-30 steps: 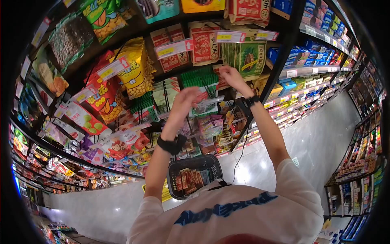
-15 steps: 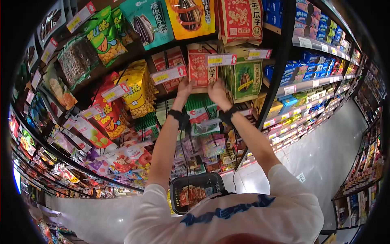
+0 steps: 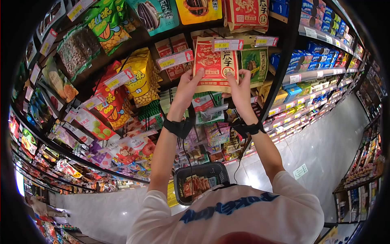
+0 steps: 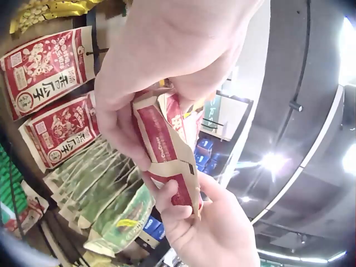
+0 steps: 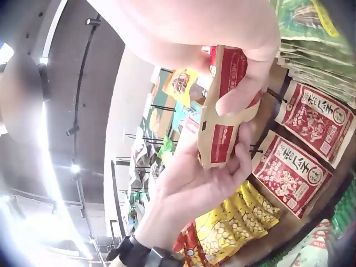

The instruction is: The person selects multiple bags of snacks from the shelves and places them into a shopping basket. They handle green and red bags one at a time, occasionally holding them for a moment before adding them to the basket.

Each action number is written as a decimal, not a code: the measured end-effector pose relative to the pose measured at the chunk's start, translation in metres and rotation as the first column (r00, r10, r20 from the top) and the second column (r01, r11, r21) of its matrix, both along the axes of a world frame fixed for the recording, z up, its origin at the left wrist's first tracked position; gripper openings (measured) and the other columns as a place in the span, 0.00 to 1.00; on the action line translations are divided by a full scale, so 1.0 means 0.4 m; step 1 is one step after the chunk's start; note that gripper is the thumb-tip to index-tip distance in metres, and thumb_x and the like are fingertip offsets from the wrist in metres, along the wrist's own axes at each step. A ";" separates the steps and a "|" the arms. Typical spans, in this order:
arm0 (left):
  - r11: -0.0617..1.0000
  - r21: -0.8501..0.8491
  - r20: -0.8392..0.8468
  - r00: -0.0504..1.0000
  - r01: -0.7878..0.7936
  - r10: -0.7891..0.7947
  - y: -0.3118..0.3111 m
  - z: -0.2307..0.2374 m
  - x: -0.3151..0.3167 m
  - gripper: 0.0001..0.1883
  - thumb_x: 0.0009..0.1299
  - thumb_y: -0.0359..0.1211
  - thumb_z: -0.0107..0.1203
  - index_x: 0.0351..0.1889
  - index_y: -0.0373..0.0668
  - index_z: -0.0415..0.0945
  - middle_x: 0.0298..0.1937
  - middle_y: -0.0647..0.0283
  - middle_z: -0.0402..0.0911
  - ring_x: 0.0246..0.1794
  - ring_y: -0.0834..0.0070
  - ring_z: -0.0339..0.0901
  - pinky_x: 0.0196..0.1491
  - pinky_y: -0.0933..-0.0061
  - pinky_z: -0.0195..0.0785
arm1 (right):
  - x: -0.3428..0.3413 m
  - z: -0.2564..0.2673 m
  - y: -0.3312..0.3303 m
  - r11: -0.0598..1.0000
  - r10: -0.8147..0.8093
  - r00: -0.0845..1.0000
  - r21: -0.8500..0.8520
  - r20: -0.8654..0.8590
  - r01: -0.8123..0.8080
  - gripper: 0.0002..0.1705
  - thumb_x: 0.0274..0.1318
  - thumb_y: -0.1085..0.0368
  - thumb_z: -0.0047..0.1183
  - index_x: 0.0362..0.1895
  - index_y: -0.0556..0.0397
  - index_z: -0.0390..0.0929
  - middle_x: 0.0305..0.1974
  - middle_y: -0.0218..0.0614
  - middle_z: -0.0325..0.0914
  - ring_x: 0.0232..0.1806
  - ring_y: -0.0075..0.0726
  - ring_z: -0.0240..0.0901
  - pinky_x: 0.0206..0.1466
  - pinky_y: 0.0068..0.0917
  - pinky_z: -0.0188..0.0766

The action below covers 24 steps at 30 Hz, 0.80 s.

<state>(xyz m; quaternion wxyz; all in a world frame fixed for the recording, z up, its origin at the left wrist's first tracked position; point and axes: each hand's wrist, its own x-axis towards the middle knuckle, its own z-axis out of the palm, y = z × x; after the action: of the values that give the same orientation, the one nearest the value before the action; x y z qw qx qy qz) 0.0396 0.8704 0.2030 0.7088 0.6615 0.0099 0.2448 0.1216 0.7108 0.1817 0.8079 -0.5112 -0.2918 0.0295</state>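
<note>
A red-and-tan bag of melon seeds [image 3: 215, 61] is between my two hands in front of the shelf, its front facing me in the head view. My left hand [image 3: 186, 88] grips its lower left side, thumb on the front. At the lower right, my right hand [image 3: 242, 92] pinches the bag with its thumb on the front too. Both wrist views show the folded bottom of the bag [image 4: 167, 139] with fingers curled around each side. A price tag [image 3: 228, 44] overlaps the bag's upper part in the head view.
Matching red bags [image 5: 292, 172] and green seed bags [image 3: 256, 67] hang beside it on hooks. Yellow snack bags [image 3: 140, 77] are to the left, blue packs [image 3: 321, 61] on shelves to the right. Below me stands a dark basket [image 3: 222, 174] holding several packets; cables run down from my wrists.
My hands were apart, away from this bag, then came together at its bottom edge. Now they hold it, and it has come nearer to me, looking larger.
</note>
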 end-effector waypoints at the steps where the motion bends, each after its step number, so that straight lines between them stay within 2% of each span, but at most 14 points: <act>1: 1.000 0.011 -0.010 1.000 -0.010 0.010 -0.008 -0.009 -0.009 0.20 0.75 0.43 0.52 0.53 0.35 0.71 0.47 0.63 0.80 0.44 0.83 0.77 0.49 0.78 0.69 | -0.017 0.000 -0.019 1.000 0.005 1.000 0.006 -0.008 -0.005 0.21 0.65 0.57 0.50 0.49 0.52 0.54 0.37 0.43 0.76 0.25 0.30 0.78 0.18 0.22 0.74; 3: 0.999 0.035 -0.031 0.999 -0.029 0.030 -0.022 -0.025 -0.027 0.21 0.74 0.43 0.53 0.51 0.34 0.71 0.45 0.63 0.81 0.41 0.83 0.77 0.46 0.80 0.70 | -0.052 0.004 -0.056 1.000 0.007 1.000 -0.018 -0.028 -0.008 0.21 0.65 0.59 0.51 0.48 0.52 0.52 0.39 0.44 0.75 0.28 0.30 0.78 0.18 0.22 0.73; 4: 1.000 0.008 -0.008 1.000 0.026 -0.025 -0.055 -0.008 -0.057 0.20 0.75 0.42 0.51 0.55 0.36 0.71 0.49 0.64 0.80 0.47 0.83 0.76 0.51 0.77 0.68 | -0.074 0.004 -0.072 1.000 0.007 0.999 -0.030 -0.040 -0.008 0.21 0.65 0.60 0.51 0.48 0.52 0.52 0.40 0.44 0.74 0.30 0.29 0.78 0.18 0.22 0.72; 7: 0.999 -0.017 0.012 0.999 0.033 -0.032 -0.099 -0.011 -0.106 0.22 0.75 0.42 0.51 0.57 0.35 0.69 0.51 0.64 0.79 0.49 0.83 0.75 0.53 0.78 0.67 | -0.145 0.009 -0.112 1.000 -0.006 0.999 0.015 -0.048 0.007 0.20 0.65 0.60 0.51 0.48 0.52 0.52 0.40 0.42 0.74 0.29 0.28 0.77 0.18 0.21 0.72; 11: 0.997 0.060 0.035 0.998 0.043 -0.046 -0.144 -0.008 -0.178 0.24 0.74 0.41 0.53 0.60 0.33 0.67 0.53 0.62 0.78 0.50 0.81 0.75 0.55 0.77 0.66 | -0.189 -0.025 -0.153 0.996 -0.071 0.997 0.047 0.016 0.070 0.18 0.65 0.62 0.50 0.47 0.50 0.53 0.40 0.39 0.74 0.29 0.23 0.76 0.17 0.19 0.70; 12: 0.994 0.060 0.021 0.996 0.087 -0.089 -0.146 -0.014 -0.192 0.26 0.72 0.38 0.56 0.62 0.33 0.64 0.54 0.62 0.78 0.51 0.81 0.74 0.56 0.76 0.66 | -0.208 -0.030 -0.174 0.998 -0.070 0.998 0.002 0.012 0.070 0.17 0.65 0.64 0.49 0.49 0.51 0.55 0.43 0.41 0.74 0.37 0.25 0.75 0.29 0.22 0.74; 15: 0.978 0.044 0.018 0.979 0.202 -0.203 -0.158 -0.052 -0.243 0.30 0.69 0.36 0.60 0.65 0.34 0.61 0.55 0.62 0.76 0.53 0.80 0.73 0.57 0.75 0.66 | -0.251 -0.096 -0.198 0.988 -0.154 0.987 0.022 0.041 0.153 0.22 0.64 0.65 0.48 0.57 0.53 0.54 0.48 0.41 0.72 0.47 0.28 0.72 0.47 0.24 0.71; 16: 0.973 -0.022 -0.030 0.972 0.232 -0.232 -0.171 -0.056 -0.283 0.34 0.66 0.34 0.63 0.66 0.34 0.58 0.58 0.62 0.74 0.56 0.79 0.71 0.58 0.75 0.65 | -0.280 -0.105 -0.210 0.990 -0.140 0.990 0.003 0.029 0.140 0.26 0.63 0.66 0.47 0.62 0.54 0.54 0.52 0.40 0.70 0.53 0.29 0.68 0.57 0.24 0.64; 17: 0.967 0.024 -0.038 0.967 0.253 -0.252 -0.165 -0.098 -0.297 0.36 0.64 0.32 0.65 0.66 0.34 0.58 0.61 0.62 0.71 0.57 0.79 0.70 0.59 0.74 0.65 | -0.297 -0.126 -0.220 0.984 -0.164 0.983 -0.060 0.087 0.170 0.23 0.63 0.64 0.47 0.59 0.55 0.60 0.50 0.37 0.72 0.51 0.28 0.69 0.54 0.23 0.66; 19: 0.954 0.070 -0.143 0.949 0.292 -0.280 -0.168 -0.173 -0.367 0.37 0.63 0.32 0.66 0.67 0.35 0.58 0.60 0.61 0.73 0.59 0.76 0.68 0.63 0.73 0.62 | -0.326 -0.186 -0.243 0.980 0.022 0.996 -0.194 -0.081 -0.038 0.20 0.62 0.64 0.51 0.56 0.57 0.66 0.47 0.35 0.75 0.48 0.26 0.71 0.53 0.23 0.68; 21: 0.938 -0.099 -0.183 0.921 0.331 -0.345 -0.165 -0.270 -0.445 0.35 0.62 0.30 0.66 0.65 0.34 0.61 0.59 0.63 0.73 0.57 0.78 0.70 0.60 0.73 0.65 | -0.359 -0.273 -0.244 0.943 0.059 0.995 -0.322 -0.079 -0.082 0.21 0.61 0.64 0.55 0.55 0.59 0.68 0.45 0.35 0.76 0.46 0.24 0.71 0.51 0.23 0.69; 22: 0.917 -0.194 -0.199 0.902 0.348 -0.384 -0.161 -0.319 -0.478 0.33 0.62 0.29 0.65 0.64 0.34 0.62 0.58 0.63 0.74 0.56 0.78 0.71 0.59 0.73 0.66 | -0.370 -0.328 -0.252 0.888 0.191 0.972 -0.397 -0.140 -0.232 0.23 0.60 0.65 0.57 0.57 0.59 0.67 0.46 0.35 0.76 0.47 0.23 0.71 0.50 0.23 0.70; 24: 0.875 -0.398 -0.270 0.876 0.276 -0.399 -0.156 -0.412 -0.542 0.31 0.63 0.29 0.65 0.63 0.35 0.64 0.57 0.64 0.75 0.54 0.78 0.73 0.58 0.73 0.68 | -0.413 -0.411 -0.252 0.774 0.313 0.870 -0.428 -0.381 -0.467 0.26 0.61 0.61 0.56 0.59 0.59 0.67 0.48 0.34 0.76 0.47 0.22 0.71 0.49 0.22 0.70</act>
<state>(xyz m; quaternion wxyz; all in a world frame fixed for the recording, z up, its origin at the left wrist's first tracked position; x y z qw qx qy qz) -0.1772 0.8081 0.0384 0.8334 0.5494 0.0593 -0.0099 -0.0436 0.6101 0.0175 0.6536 -0.6226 -0.2531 0.3480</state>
